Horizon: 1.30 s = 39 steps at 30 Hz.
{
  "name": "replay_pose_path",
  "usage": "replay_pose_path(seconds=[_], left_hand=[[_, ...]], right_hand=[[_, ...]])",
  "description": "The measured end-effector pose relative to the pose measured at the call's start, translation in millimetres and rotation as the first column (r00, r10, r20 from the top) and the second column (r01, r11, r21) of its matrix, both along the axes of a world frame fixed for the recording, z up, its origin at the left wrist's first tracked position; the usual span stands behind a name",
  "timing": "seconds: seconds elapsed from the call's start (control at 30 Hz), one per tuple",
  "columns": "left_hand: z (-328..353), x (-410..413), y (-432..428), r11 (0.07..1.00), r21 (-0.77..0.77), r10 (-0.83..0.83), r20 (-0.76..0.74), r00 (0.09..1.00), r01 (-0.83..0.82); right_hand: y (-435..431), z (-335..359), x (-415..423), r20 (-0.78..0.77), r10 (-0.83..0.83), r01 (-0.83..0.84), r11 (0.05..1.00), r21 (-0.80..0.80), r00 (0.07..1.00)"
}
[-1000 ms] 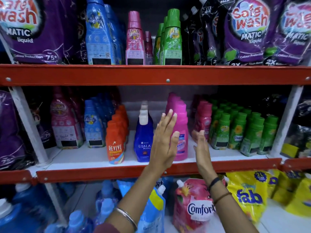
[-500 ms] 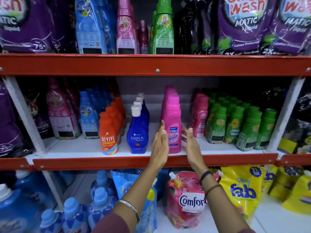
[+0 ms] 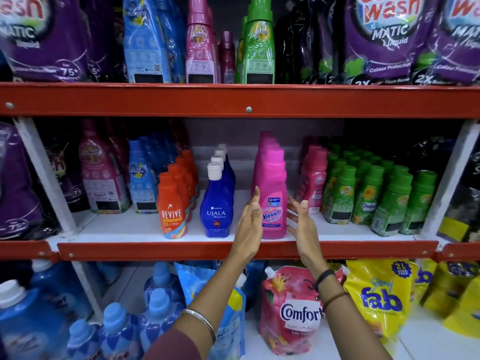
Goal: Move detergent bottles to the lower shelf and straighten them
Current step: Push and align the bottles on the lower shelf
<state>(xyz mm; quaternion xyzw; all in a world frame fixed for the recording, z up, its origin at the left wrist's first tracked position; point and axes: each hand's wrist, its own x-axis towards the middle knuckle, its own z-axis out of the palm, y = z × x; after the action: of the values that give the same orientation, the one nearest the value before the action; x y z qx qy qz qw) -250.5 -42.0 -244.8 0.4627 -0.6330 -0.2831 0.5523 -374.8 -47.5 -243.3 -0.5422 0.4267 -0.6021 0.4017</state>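
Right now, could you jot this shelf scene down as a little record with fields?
place: shop shelving with red rails
middle shelf front row: orange Revive bottle, blue Ujala bottle, pink Vanish bottle
left hand: open, at the Vanish bottle's left side
right hand: open, just right of it, not gripping
bottom shelf: pink Comfort pouch, yellow Fab pouch

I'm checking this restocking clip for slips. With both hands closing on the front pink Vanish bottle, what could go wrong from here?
1. The left hand and right hand flank the front Vanish bottle with open palms; a sideways nudge could tip it.
2. More pink bottles stand in a tight row right behind it, so a backward push might topple them.
3. The Ujala bottle stands just left of the left hand and could get knocked.
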Motion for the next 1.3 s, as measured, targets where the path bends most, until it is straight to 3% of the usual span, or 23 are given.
replay_pose_path(seconds=[0.13, 0.2, 0.3, 0.4, 0.53, 0.8, 1.03, 1.17, 1.23, 1.3], left_hand=[[-2, 6, 24, 0.978, -0.188, 0.068, -0.101, 0.993, -0.086], [-10, 15, 33, 0.946, -0.279, 0.105, -0.221, 0.969, -0.166], [-14, 37, 39, 0.904, -0.297, 0.200, -0.338, 0.920, -0.306], [-10, 63, 32, 0.895, -0.233, 0.307, -0.301, 0.903, -0.381], [-10, 86, 19, 0.954, -0.076, 0.263, -0.254, 0.931, -0.290], [-9, 98, 18, 0.988, -0.001, 0.147, -0.238, 0.960, -0.152], [-9, 103, 18, 0.992, 0.027, 0.123, -0.213, 0.969, -0.120], [-6, 106, 29, 0.990, -0.035, 0.131, -0.149, 0.980, -0.138], [-5, 110, 39, 0.968, -0.162, 0.178, -0.110, 0.978, -0.194], [-7, 117, 48, 0.926, -0.296, 0.209, -0.122, 0.970, -0.237]], right_hand=[[21, -4, 23, 0.027, -0.195, 0.197, 0.965, -0.174, 0.980], [35, -5, 42, 0.043, -0.138, 0.145, 0.958, -0.246, 0.989], [41, -6, 72, 0.004, 0.023, -0.021, 0.968, -0.248, 1.000], [31, -8, 93, -0.009, 0.122, -0.122, 0.984, -0.130, 0.992], [14, -4, 109, 0.023, 0.167, -0.167, 0.986, -0.005, 0.986], [3, -8, 111, 0.108, 0.191, -0.192, 0.981, 0.002, 0.976], [4, -8, 113, 0.078, 0.146, -0.146, 0.989, -0.011, 0.986], [18, -6, 122, -0.057, -0.008, 0.000, 0.990, -0.139, 0.998], [27, -9, 133, -0.144, -0.130, 0.082, 0.950, -0.301, 0.981], [34, -13, 148, -0.139, -0.115, 0.056, 0.929, -0.367, 0.984]])
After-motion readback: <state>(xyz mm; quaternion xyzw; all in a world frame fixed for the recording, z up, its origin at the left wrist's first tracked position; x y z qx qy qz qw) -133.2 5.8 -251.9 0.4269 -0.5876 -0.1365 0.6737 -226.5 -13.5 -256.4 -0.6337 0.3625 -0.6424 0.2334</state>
